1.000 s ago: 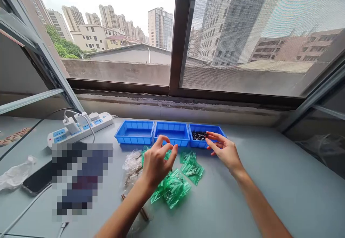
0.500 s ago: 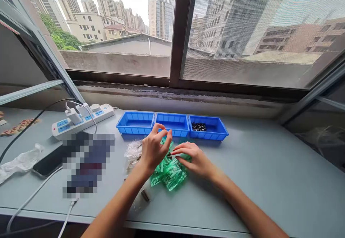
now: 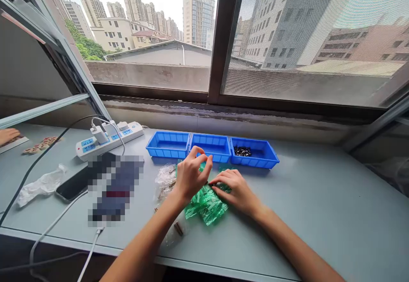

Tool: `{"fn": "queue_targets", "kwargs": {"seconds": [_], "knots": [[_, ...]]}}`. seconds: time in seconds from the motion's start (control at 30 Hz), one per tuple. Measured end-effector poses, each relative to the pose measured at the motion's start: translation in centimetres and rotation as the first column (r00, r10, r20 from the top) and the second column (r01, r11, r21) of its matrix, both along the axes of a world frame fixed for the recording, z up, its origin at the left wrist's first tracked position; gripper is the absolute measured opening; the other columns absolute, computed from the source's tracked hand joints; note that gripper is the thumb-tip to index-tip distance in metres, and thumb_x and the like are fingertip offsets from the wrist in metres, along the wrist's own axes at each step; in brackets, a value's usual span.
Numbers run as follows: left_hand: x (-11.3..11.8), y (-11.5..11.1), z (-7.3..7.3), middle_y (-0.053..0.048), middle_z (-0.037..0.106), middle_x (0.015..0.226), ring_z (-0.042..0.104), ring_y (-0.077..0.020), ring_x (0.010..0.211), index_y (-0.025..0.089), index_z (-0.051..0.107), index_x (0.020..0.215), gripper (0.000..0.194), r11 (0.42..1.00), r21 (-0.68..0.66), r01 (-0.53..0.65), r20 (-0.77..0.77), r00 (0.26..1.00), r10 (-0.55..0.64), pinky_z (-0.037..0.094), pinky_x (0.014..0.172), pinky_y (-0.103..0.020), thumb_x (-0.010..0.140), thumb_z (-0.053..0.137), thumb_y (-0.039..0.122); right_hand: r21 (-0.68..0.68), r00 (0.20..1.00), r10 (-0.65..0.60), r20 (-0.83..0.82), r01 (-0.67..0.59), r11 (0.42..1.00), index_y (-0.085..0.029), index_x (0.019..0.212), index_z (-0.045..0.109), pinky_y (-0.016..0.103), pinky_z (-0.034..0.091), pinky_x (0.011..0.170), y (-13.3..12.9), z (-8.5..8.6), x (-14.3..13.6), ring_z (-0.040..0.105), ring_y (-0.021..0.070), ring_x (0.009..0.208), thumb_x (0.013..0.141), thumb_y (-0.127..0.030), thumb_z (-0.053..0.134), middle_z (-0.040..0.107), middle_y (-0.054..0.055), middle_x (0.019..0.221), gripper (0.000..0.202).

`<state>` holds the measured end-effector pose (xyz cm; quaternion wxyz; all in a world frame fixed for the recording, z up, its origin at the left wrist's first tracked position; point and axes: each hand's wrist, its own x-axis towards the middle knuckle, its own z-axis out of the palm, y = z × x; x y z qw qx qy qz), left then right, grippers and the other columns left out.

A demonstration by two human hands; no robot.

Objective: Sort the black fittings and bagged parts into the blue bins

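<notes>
A heap of small green plastic bags (image 3: 207,205) lies on the grey table in front of three blue bins. My left hand (image 3: 190,176) hovers over the heap's left side with its fingers curled and pinched together; whether it grips anything is hidden. My right hand (image 3: 234,189) rests on the heap's right side, fingertips pressing on a green bag. Beside the heap on the left lie clear bags (image 3: 165,179) with metal parts. The right blue bin (image 3: 265,157) holds small dark parts (image 3: 242,151). The middle bin (image 3: 213,146) and the left bin (image 3: 168,144) look empty.
A white power strip (image 3: 110,139) with plugs and cables sits at the back left. A black phone (image 3: 73,184) and a crumpled clear bag (image 3: 40,185) lie left of a blurred patch. Another person's hand (image 3: 8,135) shows at the far left. The window sill runs behind the bins.
My right hand has drawn back from the right bin and come down onto the green bags. My left hand has closed its fingers above the heap. The view has shifted slightly.
</notes>
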<state>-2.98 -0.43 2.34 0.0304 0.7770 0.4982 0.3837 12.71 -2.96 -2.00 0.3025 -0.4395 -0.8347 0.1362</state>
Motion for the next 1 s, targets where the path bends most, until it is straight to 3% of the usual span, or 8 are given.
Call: {"fn": "queue_targets", "kwargs": {"seconds": [0.43,0.77,0.9,1.0], "knots": [[0.2,-0.1,0.2,0.0,0.059,0.089,0.04,-0.0037,0.047,0.017,0.063,0.065,0.037,0.998,-0.061,-0.012,-0.066,0.998,0.008,0.028,0.047,-0.019,0.088,0.039,0.033,-0.09,0.986,-0.16,-0.055,0.155,0.984,-0.022,0.071,0.065,0.034,0.036,0.076,0.1,0.3,-0.2,0.058,0.0171,0.075,0.075,-0.021,0.067,0.07,-0.002,0.074,0.005],[0.0,0.1,0.0,0.0,0.059,0.087,0.043,-0.0043,0.049,0.018,0.064,0.065,0.034,1.0,0.003,-0.009,-0.068,0.998,0.01,0.031,0.048,-0.019,0.087,0.042,0.032,-0.131,0.974,-0.177,-0.143,0.159,0.979,-0.021,0.071,0.065,0.034,0.038,0.074,0.2,0.1,-0.5,0.059,0.0175,0.072,0.071,-0.015,0.064,0.071,-0.001,0.073,0.007],[-0.1,0.2,0.0,-0.001,0.059,0.087,0.045,-0.0043,0.05,0.019,0.065,0.069,0.032,1.0,0.009,0.025,-0.056,0.998,-0.024,0.034,0.048,-0.018,0.088,0.043,0.033,-0.159,0.933,-0.198,-0.3,0.156,0.975,-0.022,0.074,0.066,0.036,0.041,0.076,0.4,0.5,-0.3,0.06,0.0183,0.074,0.07,-0.019,0.062,0.07,0.001,0.075,0.006],[-0.3,0.3,0.1,-0.001,0.06,0.089,0.047,-0.0039,0.049,0.021,0.068,0.083,0.028,0.989,0.017,0.144,-0.058,0.988,-0.142,0.038,0.048,-0.017,0.089,0.043,0.034,-0.282,0.82,-0.279,-0.5,0.151,0.947,-0.022,0.078,0.067,0.035,0.044,0.074,0.6,1.2,0.2,0.061,0.0185,0.073,0.07,-0.029,0.062,0.07,0.002,0.076,0.012]]}}
